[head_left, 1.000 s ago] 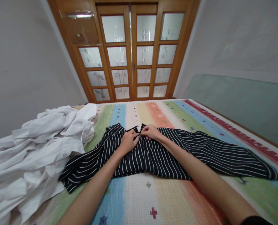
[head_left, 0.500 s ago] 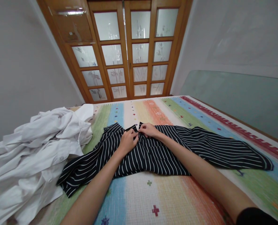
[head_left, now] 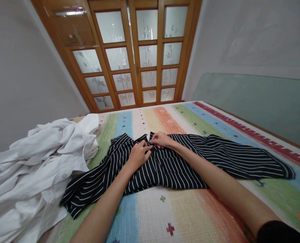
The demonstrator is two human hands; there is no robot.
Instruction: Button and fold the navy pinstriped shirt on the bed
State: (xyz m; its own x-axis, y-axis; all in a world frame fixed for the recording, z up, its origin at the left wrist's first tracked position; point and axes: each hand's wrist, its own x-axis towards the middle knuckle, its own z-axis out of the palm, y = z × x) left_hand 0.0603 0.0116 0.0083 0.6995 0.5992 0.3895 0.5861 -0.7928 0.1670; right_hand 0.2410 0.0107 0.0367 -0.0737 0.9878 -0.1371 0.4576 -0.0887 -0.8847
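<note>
A black shirt with thin white stripes [head_left: 162, 172] lies spread across the bed, one part stretching far to the right and a shorter part angling down to the left. At its upper middle edge, by the collar opening, my two hands meet. My left hand [head_left: 140, 154] rests on the fabric with its thumb and index finger closed at the opening. Beside it, my right hand [head_left: 161, 139] pinches the edge of the cloth between thumb and fingers. Whatever small part lies between the fingertips is hidden.
A heap of crumpled white clothes [head_left: 43, 165] lies on the left of the bed. Under everything is a colourful striped bedspread [head_left: 155, 216]. A pale green headboard-like panel [head_left: 253, 108] stands at the right, and wooden doors with glass panes [head_left: 137, 54] are beyond the bed.
My left index finger has stretched a little to the right toward my right fingertips. My right hand keeps its pinch, and the view has shifted slightly.
</note>
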